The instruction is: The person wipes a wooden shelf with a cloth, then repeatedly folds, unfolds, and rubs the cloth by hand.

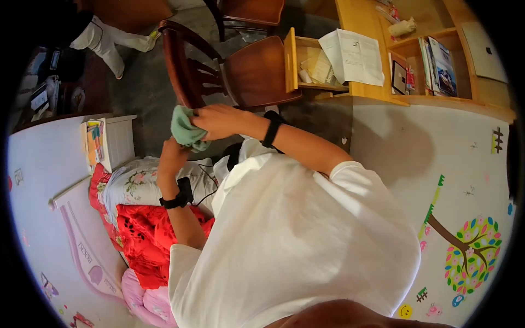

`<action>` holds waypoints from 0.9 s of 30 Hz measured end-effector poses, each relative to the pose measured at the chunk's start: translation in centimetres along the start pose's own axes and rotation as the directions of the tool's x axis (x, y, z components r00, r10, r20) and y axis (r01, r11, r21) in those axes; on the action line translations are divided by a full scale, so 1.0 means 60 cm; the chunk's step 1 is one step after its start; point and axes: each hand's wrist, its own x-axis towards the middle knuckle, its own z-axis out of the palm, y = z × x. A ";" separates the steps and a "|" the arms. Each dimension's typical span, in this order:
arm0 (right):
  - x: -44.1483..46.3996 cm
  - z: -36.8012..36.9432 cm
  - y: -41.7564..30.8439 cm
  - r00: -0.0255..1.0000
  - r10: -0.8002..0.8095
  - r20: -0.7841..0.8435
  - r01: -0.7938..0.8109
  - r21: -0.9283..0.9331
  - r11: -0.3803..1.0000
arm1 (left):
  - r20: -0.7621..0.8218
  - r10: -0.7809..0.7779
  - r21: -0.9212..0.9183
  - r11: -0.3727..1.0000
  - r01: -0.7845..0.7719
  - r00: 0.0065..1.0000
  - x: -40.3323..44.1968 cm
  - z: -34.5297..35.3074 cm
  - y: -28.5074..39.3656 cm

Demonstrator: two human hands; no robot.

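Observation:
A crumpled green cloth [185, 130] is bunched between my two hands, just in front of the wooden chair [251, 71]. My right hand [219, 121] has its fingers closed on the cloth's right side. Below the cloth, my left hand [173, 155] is closed against its lower edge, its fingertips partly hidden. Each wrist has a black band around it.
An open drawer [291, 60] with papers stands right of the chair, beside desk shelves [410, 49]. At the left are a bed with a red blanket [147, 240] and a white cabinet [119, 139]. Another person's legs [109, 41] show at the upper left.

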 end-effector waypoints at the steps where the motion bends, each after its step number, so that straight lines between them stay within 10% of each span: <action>1: 0.005 0.004 0.006 0.999 0.037 -0.024 -0.035 0.049 0.998 | -0.031 -0.044 -0.127 0.991 0.040 0.999 0.000 0.008 -0.005; 7: 0.007 0.038 -0.003 0.977 0.136 -0.165 -0.124 0.081 0.989 | -0.230 0.048 -0.208 0.973 -0.097 0.972 -0.004 0.072 0.029; 9: 0.012 0.044 -0.014 0.967 -0.016 -0.253 -0.003 -0.076 0.997 | -0.005 -0.417 -0.507 0.785 0.357 0.909 -0.011 0.077 0.042; 13: 0.036 0.035 -0.007 0.989 -0.051 -0.138 0.036 -0.112 0.993 | -0.185 -0.512 -0.413 0.815 0.407 0.838 -0.010 0.108 0.023; 20: 0.043 0.033 0.019 0.984 -0.127 -0.126 0.117 -0.080 0.990 | -0.439 -0.481 -0.546 0.813 0.200 0.759 -0.007 0.150 0.038; 22: 0.038 0.027 0.028 0.977 -0.192 -0.097 0.187 -0.054 0.981 | -0.366 -0.507 -0.058 0.850 0.524 0.781 -0.011 0.145 0.024; 27: -0.047 -0.024 0.073 0.988 -0.152 0.017 0.149 0.103 0.983 | -0.546 -0.423 0.242 0.747 0.620 0.723 0.002 0.186 0.165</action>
